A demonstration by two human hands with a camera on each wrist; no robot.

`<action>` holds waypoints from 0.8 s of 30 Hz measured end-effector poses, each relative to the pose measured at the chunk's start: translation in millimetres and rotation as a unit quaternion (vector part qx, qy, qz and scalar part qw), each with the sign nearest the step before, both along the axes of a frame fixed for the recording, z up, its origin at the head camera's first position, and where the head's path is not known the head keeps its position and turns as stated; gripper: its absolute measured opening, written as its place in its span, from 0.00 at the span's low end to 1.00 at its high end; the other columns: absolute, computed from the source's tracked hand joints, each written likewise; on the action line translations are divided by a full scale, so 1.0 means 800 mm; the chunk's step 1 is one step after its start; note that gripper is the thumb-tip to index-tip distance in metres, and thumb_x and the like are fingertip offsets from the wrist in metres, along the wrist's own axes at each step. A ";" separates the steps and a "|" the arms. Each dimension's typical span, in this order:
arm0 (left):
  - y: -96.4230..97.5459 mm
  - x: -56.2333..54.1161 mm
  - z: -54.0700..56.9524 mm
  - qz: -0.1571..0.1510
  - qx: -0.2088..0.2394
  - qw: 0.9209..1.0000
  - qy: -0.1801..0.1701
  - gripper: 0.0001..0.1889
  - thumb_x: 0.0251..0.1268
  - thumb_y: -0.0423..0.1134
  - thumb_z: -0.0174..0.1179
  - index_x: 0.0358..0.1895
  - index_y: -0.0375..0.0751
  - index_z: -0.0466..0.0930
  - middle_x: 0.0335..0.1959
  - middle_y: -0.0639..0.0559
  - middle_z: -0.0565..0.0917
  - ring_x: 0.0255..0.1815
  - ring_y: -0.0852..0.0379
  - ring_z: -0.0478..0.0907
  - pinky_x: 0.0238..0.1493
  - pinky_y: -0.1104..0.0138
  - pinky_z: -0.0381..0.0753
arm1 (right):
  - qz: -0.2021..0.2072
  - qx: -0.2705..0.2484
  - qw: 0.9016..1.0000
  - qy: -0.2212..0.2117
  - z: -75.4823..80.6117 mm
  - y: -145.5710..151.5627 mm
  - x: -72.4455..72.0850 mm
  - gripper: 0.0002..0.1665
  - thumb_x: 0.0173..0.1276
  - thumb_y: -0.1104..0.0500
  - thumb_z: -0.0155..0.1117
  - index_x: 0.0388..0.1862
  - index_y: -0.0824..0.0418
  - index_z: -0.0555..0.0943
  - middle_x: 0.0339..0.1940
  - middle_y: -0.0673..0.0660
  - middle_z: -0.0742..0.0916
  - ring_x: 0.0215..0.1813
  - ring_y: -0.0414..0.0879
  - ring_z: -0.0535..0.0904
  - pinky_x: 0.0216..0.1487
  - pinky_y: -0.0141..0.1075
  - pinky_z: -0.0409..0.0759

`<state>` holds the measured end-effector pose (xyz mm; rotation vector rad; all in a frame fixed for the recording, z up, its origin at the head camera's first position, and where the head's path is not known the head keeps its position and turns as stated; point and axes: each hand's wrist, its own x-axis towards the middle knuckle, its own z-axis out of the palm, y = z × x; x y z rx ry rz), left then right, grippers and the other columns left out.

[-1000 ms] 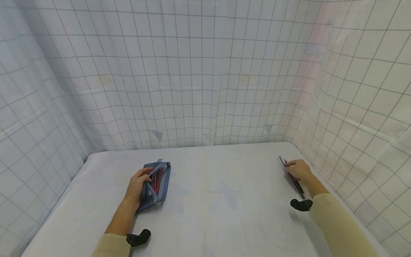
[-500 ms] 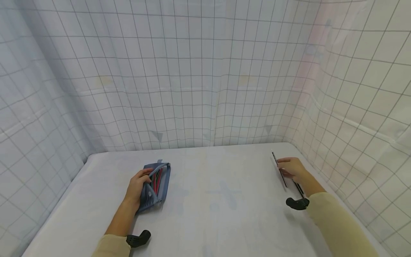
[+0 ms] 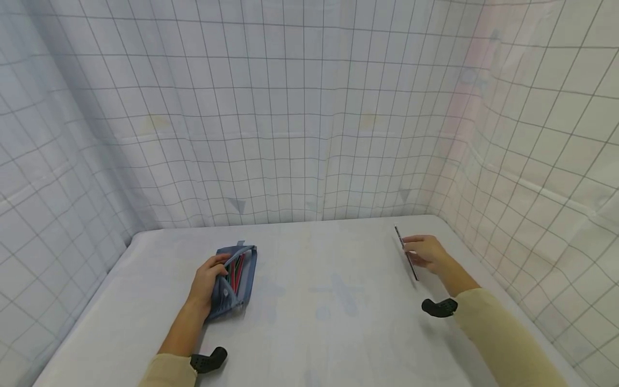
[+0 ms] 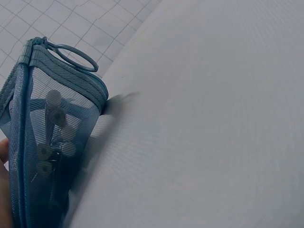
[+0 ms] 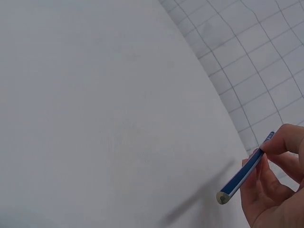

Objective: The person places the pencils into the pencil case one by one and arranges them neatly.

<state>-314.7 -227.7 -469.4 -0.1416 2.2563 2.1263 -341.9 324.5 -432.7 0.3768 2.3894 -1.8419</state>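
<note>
My left hand [image 3: 207, 277] grips the side of a blue mesh pencil case [image 3: 223, 302] on the left of the table. Its zipped top gapes, and red and green pencils [image 3: 236, 273] show inside. In the left wrist view, round pencil ends [image 4: 45, 152] show through the mesh, with a loop [image 4: 78, 53] at the top corner. Over the table's right side, my right hand [image 3: 429, 252] pinches a pencil [image 5: 242, 175] between thumb and fingers. The pencil is blue with a pale stripe, held slanted above the cloth, its shadow beneath.
A white cloth covers the table [image 3: 319, 269]. Grid-patterned curtains [image 3: 300, 123] hang behind it and along both sides. A black wrist device [image 3: 440, 308] sits at my right cuff, and another wrist device [image 3: 209, 359] at the left.
My right hand has lifted a pencil from the group at the right and moved left with it. The dark pencil seen beside that hand earlier is out of sight. The left hand stays put.
</note>
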 end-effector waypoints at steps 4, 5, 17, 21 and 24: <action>-0.001 0.000 -0.002 0.002 0.000 1.000 -0.001 0.30 0.70 0.29 0.43 0.76 0.32 0.63 0.74 0.38 0.65 0.64 0.48 0.61 0.62 0.61 0.57 | 0.018 0.010 1.000 0.001 0.004 -0.021 -0.001 0.28 0.73 0.66 0.60 0.70 0.72 0.74 0.57 0.63 0.82 0.45 0.47 0.80 0.45 0.36 0.82; 0.000 0.000 -0.002 0.002 0.000 1.000 -0.001 0.30 0.70 0.29 0.43 0.76 0.32 0.63 0.74 0.38 0.65 0.64 0.48 0.61 0.62 0.61 0.56 | 0.023 0.011 1.000 0.001 0.004 -0.026 -0.002 0.28 0.73 0.66 0.60 0.70 0.72 0.74 0.58 0.63 0.82 0.46 0.48 0.81 0.46 0.37 0.82; 0.001 0.000 0.002 0.006 -0.009 1.000 -0.004 0.31 0.68 0.30 0.45 0.76 0.32 0.64 0.74 0.37 0.64 0.67 0.45 0.60 0.64 0.58 0.55 | 0.043 -0.011 0.999 0.004 -0.009 -0.086 -0.011 0.25 0.71 0.67 0.63 0.66 0.71 0.78 0.60 0.65 0.82 0.52 0.53 0.82 0.54 0.44 0.82; 0.001 0.000 0.002 0.007 -0.010 1.000 -0.002 0.31 0.68 0.30 0.44 0.76 0.32 0.64 0.74 0.37 0.64 0.69 0.43 0.59 0.67 0.56 0.54 | 0.046 -0.013 0.999 0.004 -0.010 -0.098 -0.013 0.25 0.70 0.67 0.64 0.65 0.70 0.79 0.60 0.65 0.82 0.50 0.52 0.82 0.52 0.43 0.82; 0.002 0.000 0.002 0.008 -0.011 1.000 -0.002 0.31 0.68 0.30 0.44 0.76 0.32 0.63 0.74 0.36 0.64 0.70 0.43 0.59 0.69 0.54 0.52 | 0.047 -0.020 0.999 0.004 -0.013 -0.105 -0.016 0.24 0.69 0.67 0.64 0.64 0.69 0.80 0.59 0.64 0.82 0.49 0.51 0.82 0.50 0.42 0.82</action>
